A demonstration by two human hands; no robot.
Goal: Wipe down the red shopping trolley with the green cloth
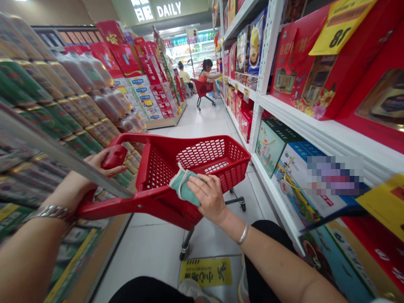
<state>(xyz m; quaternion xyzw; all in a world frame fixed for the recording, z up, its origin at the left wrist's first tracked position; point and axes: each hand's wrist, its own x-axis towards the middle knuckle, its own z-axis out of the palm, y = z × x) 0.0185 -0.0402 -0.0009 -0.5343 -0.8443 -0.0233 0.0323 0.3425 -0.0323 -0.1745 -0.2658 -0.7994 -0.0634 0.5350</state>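
Note:
My left hand (101,165) curls around the red handle grip (114,156) of a red plastic shopping trolley basket (195,158), at the left of the view. My right hand (208,198) lies over a folded teal cloth with a white edge (183,185), pressing it against the basket's near rim. The mesh basket looks to hold nothing. A metal bracelet sits on each wrist. The trolley's wheeled frame (186,248) shows under the basket, partly hidden by it.
Shelves of green canned drinks (34,92) line the left of the aisle. White shelving (268,54) with red gift boxes stands close on the right. Farther down the tiled aisle (202,120), one person sits in a red trolley (202,88) beside another person.

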